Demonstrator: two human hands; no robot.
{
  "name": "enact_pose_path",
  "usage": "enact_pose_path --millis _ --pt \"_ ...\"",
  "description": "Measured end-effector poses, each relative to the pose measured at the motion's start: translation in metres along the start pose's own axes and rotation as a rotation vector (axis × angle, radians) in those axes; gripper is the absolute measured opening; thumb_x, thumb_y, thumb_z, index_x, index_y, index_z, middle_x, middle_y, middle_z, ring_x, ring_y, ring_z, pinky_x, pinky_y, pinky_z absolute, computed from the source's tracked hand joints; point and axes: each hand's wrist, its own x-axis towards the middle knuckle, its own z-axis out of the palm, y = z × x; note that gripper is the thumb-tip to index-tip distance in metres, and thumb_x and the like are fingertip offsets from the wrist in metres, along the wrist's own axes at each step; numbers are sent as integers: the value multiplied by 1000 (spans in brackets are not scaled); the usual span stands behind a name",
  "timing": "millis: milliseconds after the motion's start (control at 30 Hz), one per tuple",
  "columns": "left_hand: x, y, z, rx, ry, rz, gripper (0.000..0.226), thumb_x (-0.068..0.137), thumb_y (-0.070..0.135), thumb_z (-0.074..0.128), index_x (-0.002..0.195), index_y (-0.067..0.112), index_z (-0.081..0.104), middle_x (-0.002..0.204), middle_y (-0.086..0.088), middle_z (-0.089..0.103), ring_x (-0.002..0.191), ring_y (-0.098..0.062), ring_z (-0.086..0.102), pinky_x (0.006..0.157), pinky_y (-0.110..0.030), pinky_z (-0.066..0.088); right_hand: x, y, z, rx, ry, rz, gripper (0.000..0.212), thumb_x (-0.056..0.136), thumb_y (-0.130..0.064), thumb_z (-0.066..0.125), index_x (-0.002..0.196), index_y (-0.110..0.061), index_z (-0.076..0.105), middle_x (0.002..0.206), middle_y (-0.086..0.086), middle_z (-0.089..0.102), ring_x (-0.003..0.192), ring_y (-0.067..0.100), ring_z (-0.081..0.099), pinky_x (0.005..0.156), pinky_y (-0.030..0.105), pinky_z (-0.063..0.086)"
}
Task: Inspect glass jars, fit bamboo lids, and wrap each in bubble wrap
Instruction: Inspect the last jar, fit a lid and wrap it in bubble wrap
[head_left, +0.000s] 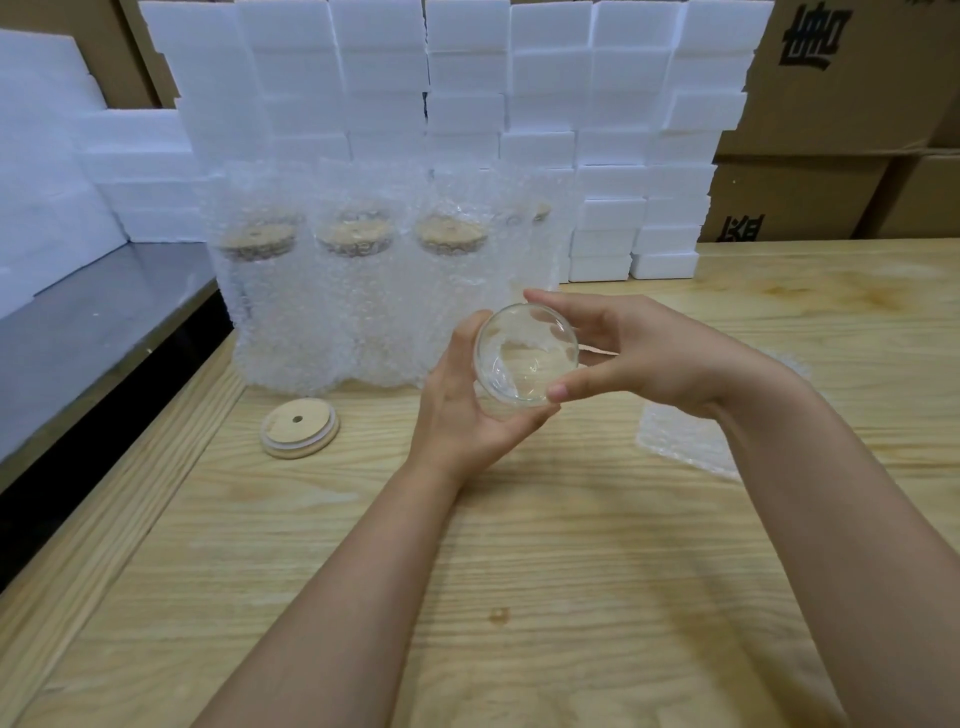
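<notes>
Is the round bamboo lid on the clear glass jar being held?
No, the round bamboo lid lies on the wooden table, apart from the clear glass jar the left hand and right hand hold.

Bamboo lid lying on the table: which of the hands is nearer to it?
Left. The left hand grips the glass jar right of the bamboo lid; the right hand holds the jar's far side.

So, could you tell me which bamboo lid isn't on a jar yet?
The lid lying loose on the table, beside the left hand; the others top wrapped jars.
</notes>
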Motion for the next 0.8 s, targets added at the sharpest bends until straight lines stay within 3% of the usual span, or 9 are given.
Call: enact_pose_path --millis 100,200,300,433,533,667,800 --pt "-1 -2 -1 7 -5 17 92 60 54 78 135 19 37 120 27 44 112 2 50 93 -14 43 -3 1 -6 33 -23 10 80 63 -26 74 138 -35 47 134 -21 54 130 -2 44 108 21 38" --pt "-1 1 -1 15 -17 29 94 59 56 75 134 11 41 121 29 42 114 -6 53 94 -26 48 -3 1 -8 94 13 27 59 72 -32 65 130 -32 56 132 -15 58 123 -3 51 103 18 42" --pt "0 3 -1 31 -25 40 94 59 51 82 133 7 42 122 30 40 116 -14 55 95 -35 50 -1 0 -7 149 65 29 42 74 -36 62 116 -30 66 116 -19 67 110 -6 59 90 14 50" --pt "-1 3 -1 65 -30 38 92 61 38 89 134 5 42 126 14 46 118 -17 56 95 -40 50 4 -5 0 179 201 31 32 68 -42 66 93 -24 74 97 -12 74 86 -5 66 86 24 54" --pt "-1 6 0 85 -37 60 93 62 43 87 132 1 44 127 9 45 117 -20 57 94 -41 50 9 -7 11 187 351 51 20 70 -42 74 74 -22 71 85 -5 71 69 -4 63 77 28 53" --pt "-2 8 2 81 -53 54 93 64 54 76 136 11 38 129 0 55 117 -21 57 94 -36 48 16 -8 31 39 544 67 38 71 -51 78 82 -19 60 90 -8 65 82 -1 59 67 21 42" --pt "-2 4 4 105 -42 18 91 63 40 88 135 7 42 127 1 55 116 -19 57 91 -42 50 15 -13 41 -142 531 88 59 61 -54 82 98 -21 51 96 -13 51 84 -2 50 60 19 35"
